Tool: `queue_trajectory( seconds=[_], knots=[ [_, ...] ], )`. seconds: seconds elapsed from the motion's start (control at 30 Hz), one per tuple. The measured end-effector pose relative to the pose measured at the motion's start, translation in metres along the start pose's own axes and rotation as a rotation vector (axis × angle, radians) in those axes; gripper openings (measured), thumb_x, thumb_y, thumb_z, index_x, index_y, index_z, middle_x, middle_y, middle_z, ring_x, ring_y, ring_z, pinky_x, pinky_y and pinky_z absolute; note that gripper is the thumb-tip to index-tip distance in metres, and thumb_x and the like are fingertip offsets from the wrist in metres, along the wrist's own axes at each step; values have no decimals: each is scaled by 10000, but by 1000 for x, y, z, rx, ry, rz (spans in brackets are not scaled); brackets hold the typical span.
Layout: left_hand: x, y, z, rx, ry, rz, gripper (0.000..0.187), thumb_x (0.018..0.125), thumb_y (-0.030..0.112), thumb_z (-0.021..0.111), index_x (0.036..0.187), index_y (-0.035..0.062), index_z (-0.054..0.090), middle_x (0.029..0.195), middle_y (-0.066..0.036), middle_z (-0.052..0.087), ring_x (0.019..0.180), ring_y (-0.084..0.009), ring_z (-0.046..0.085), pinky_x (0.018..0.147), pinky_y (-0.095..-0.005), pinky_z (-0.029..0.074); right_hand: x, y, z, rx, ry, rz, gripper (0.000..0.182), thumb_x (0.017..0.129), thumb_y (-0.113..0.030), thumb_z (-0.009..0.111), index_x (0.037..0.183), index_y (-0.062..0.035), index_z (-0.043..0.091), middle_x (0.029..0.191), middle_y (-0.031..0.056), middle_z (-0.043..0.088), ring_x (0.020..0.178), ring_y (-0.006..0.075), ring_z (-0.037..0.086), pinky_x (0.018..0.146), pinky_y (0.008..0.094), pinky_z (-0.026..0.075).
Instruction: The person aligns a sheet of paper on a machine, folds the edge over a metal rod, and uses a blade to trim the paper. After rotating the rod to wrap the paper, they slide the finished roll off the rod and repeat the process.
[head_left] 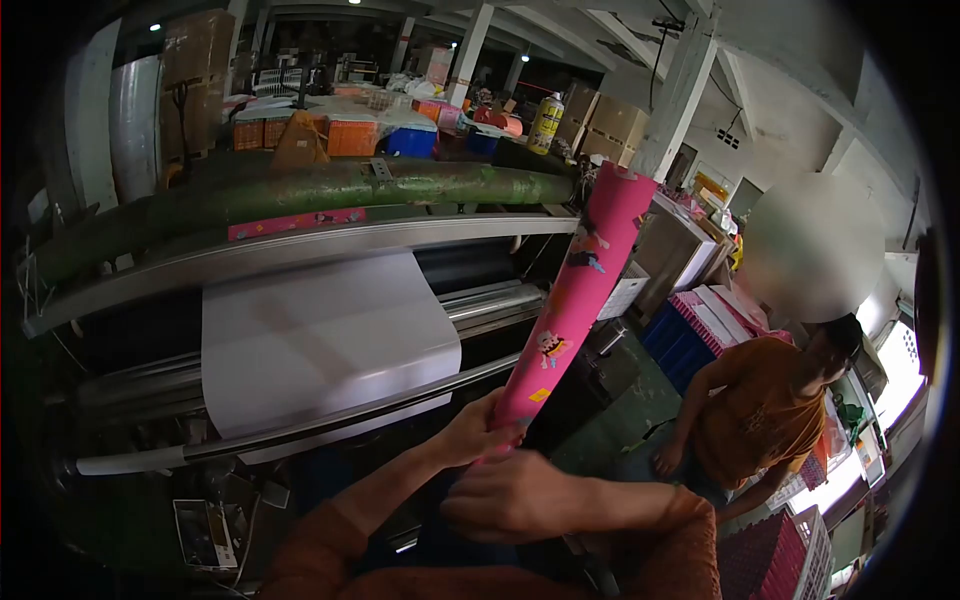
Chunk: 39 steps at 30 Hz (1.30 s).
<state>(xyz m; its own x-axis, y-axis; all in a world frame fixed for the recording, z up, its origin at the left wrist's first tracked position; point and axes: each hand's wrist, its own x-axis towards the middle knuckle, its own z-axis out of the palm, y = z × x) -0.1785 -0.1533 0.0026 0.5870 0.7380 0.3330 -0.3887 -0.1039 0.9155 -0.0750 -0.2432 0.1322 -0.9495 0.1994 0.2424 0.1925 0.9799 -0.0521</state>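
Observation:
A pink roll of sheet (566, 310), printed with small cartoon figures, stands tilted in front of me, its top leaning right. My left hand (474, 432) is wrapped round its lower part. Just below, my right hand (522, 497) is closed at the roll's bottom end, which it hides. To the left, a white sheet (325, 345) hangs over the machine's rollers, apart from both hands. A metal bar (330, 410) crosses in front of that sheet.
A green pipe-like beam (300, 192) spans the machine's back, with a yellow spray can (545, 124) beyond its right end. At right, a person in an orange shirt (755, 415) is close by, near blue crates (680, 340) and a magenta stack (765, 555).

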Motion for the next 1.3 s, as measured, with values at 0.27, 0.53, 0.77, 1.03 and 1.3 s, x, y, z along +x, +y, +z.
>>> queue_trajectory(
  seconds=[0.27,0.53,0.77,1.03,1.3],
  knots=[
    [17,18,-2,134,-16,98,303,916,162,636,1150,53,480,867,-37,583,793,-113,582,740,-290,492,30,64,-198,-609,908,274,474,904,-358,619,1220,-9,563,1153,148,634,1037,261,609,882,349,462],
    [20,7,-7,170,47,69,417,892,243,675,1209,30,506,1007,-81,591,932,-164,575,855,-332,483,7,117,-199,124,348,657,607,960,-514,447,1287,-12,542,1224,135,614,1101,217,572,925,323,443],
    [29,3,-8,237,79,188,405,889,295,685,1157,39,520,967,-43,585,882,-137,568,815,-318,503,-19,115,-186,193,314,745,613,959,-518,448,1293,-12,537,1221,137,614,1099,216,572,925,322,443],
    [24,-3,-14,208,74,102,468,875,268,699,1232,26,517,1011,-76,602,961,-156,569,893,-333,473,-42,122,-174,234,324,778,621,957,-523,449,1299,-11,531,1219,140,614,1096,214,571,925,320,442],
    [28,17,-10,256,86,171,315,906,247,664,1082,22,529,944,-64,599,884,-136,579,785,-309,494,-46,117,-159,242,333,787,629,955,-529,450,1305,-11,525,1216,143,613,1093,213,570,924,318,441]
  ],
)
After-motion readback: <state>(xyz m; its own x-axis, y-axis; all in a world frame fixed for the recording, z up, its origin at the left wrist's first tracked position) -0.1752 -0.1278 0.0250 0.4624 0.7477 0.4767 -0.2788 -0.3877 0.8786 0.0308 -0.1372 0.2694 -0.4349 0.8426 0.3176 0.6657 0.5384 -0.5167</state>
